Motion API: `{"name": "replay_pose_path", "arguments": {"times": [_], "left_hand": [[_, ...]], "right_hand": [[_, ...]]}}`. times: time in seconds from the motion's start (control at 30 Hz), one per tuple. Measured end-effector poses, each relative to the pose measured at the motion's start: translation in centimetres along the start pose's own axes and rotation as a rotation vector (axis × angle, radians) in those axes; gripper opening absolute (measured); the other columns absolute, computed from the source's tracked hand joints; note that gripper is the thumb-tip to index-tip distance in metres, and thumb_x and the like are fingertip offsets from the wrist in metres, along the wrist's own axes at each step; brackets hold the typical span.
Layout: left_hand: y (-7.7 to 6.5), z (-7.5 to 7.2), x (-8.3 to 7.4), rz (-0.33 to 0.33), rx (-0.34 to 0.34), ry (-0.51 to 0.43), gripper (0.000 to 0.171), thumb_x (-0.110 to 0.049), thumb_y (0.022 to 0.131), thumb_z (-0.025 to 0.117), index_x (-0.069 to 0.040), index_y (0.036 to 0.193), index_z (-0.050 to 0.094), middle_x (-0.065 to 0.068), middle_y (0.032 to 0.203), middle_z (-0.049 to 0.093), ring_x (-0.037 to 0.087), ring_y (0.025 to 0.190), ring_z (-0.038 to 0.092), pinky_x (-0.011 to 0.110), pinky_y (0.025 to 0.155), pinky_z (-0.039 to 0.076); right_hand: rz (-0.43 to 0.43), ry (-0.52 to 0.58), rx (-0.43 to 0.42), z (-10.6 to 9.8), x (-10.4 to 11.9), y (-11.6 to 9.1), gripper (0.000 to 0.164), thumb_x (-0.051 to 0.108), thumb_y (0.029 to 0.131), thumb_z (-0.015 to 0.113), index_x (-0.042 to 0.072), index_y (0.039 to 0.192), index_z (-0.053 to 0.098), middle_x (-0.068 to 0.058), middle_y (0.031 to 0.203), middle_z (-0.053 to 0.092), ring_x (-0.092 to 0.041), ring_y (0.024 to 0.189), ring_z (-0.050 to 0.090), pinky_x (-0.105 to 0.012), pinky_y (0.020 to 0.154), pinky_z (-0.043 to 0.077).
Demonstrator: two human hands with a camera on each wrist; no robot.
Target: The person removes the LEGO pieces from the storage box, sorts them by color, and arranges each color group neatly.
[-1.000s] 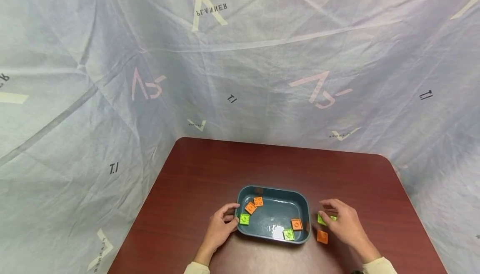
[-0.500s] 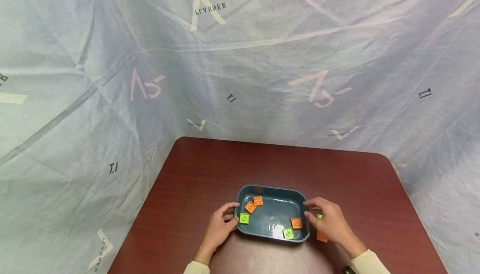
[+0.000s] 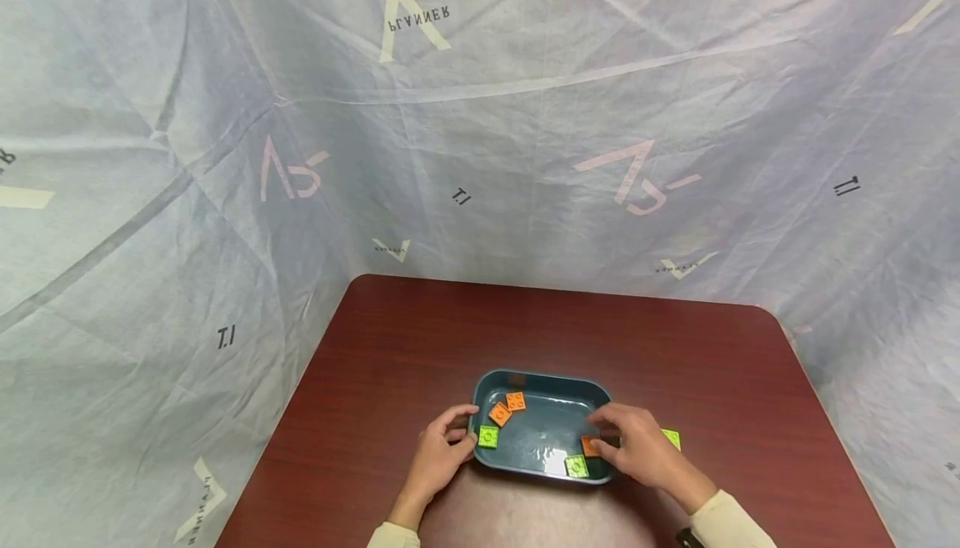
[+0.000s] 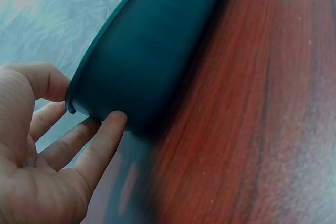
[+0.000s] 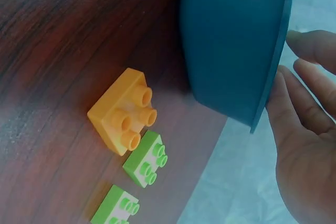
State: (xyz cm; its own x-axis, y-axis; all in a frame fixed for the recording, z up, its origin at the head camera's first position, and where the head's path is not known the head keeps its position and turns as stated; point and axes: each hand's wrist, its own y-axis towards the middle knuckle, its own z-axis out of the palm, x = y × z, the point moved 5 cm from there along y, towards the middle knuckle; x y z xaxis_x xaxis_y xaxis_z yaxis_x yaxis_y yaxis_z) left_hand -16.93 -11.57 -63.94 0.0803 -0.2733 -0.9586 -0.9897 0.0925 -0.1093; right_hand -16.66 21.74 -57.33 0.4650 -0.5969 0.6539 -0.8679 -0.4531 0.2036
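A shallow dark teal tray (image 3: pixel 540 475) lies on the table. My left hand (image 3: pixel 441 452) holds its left end, with fingertips on the rim and outer wall. My right hand (image 3: pixel 637 448) reaches over the right end, thumb and fingers apart, its fingertips partly hidden behind the rim in the right wrist view. Below them in the tray is an orange brick (image 3: pixel 589 447), partly covered by the hand, with a green brick (image 3: pixel 576 466) beside it. At the tray's left end lie two orange bricks, one studs up (image 3: pixel 515 401), and a green brick (image 3: pixel 487 437).
Outside the tray's right end, an orange brick (image 5: pixel 123 111) and two green bricks (image 5: pixel 146 158) stand studs up on the dark red table (image 3: pixel 420 323); my right hand hides most of them in the head view. Hanging printed sheets (image 3: pixel 510 114) enclose the table's far side and both sides.
My right hand has moved left from above the loose bricks, past the tray's right rim, to over the orange brick inside. My left hand has stayed at the tray's left end.
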Motion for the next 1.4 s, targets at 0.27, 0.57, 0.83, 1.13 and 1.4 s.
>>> {"name": "replay_pose_path", "arguments": {"times": [0.27, 0.57, 0.83, 1.13, 1.4], "left_hand": [[0.1, 0.0, 0.0, 0.006, -0.011, 0.019, 0.037, -0.012, 0.096, 0.073, -0.019, 0.132, 0.072, 0.012, 0.125, 0.074, 0.021, 0.105, 0.074, 0.025, 0.072, 0.058], [0.0, 0.1, 0.1, -0.017, -0.004, -0.046, 0.038, -0.013, 0.096, 0.075, -0.019, 0.133, 0.071, 0.015, 0.126, 0.073, 0.022, 0.103, 0.074, 0.026, 0.069, 0.059], [-0.1, 0.1, 0.1, -0.030, 0.007, -0.054, 0.039, -0.015, 0.096, 0.075, -0.021, 0.134, 0.071, 0.013, 0.128, 0.073, 0.017, 0.100, 0.073, 0.027, 0.069, 0.060], [0.0, 0.1, 0.2, -0.029, 0.009, -0.069, 0.038, -0.012, 0.096, 0.074, -0.018, 0.134, 0.071, 0.015, 0.128, 0.072, 0.017, 0.099, 0.073, 0.028, 0.069, 0.061], [-0.1, 0.2, 0.3, -0.036, 0.020, -0.082, 0.039, -0.011, 0.097, 0.072, -0.018, 0.135, 0.070, 0.016, 0.130, 0.071, 0.015, 0.097, 0.073, 0.029, 0.070, 0.062]], "right_hand": [[-0.140, -0.055, 0.115, 0.9, 1.0, 0.8, 0.032, 0.002, 0.083, 0.086, 0.013, 0.111, 0.075, -0.004, 0.099, 0.076, -0.014, 0.083, 0.073, -0.028, 0.069, 0.060], [-0.184, -0.066, 0.272, 2.3, 1.8, 1.7, 0.034, 0.005, 0.084, 0.086, 0.004, 0.117, 0.076, -0.005, 0.103, 0.078, -0.010, 0.087, 0.071, -0.028, 0.073, 0.060], [-0.177, -0.098, 0.387, 3.3, 1.6, 2.3, 0.036, 0.005, 0.083, 0.087, 0.008, 0.117, 0.078, -0.001, 0.105, 0.077, -0.007, 0.085, 0.067, -0.023, 0.072, 0.055], [-0.288, -0.143, 0.362, 3.8, 2.3, 2.7, 0.035, -0.008, 0.075, 0.082, 0.013, 0.102, 0.080, 0.005, 0.096, 0.077, -0.004, 0.081, 0.066, -0.022, 0.070, 0.054], [-0.230, -0.150, 0.388, 4.6, 2.0, 3.0, 0.041, -0.014, 0.071, 0.077, 0.015, 0.099, 0.082, 0.008, 0.093, 0.078, -0.001, 0.079, 0.067, -0.021, 0.069, 0.056]]}}
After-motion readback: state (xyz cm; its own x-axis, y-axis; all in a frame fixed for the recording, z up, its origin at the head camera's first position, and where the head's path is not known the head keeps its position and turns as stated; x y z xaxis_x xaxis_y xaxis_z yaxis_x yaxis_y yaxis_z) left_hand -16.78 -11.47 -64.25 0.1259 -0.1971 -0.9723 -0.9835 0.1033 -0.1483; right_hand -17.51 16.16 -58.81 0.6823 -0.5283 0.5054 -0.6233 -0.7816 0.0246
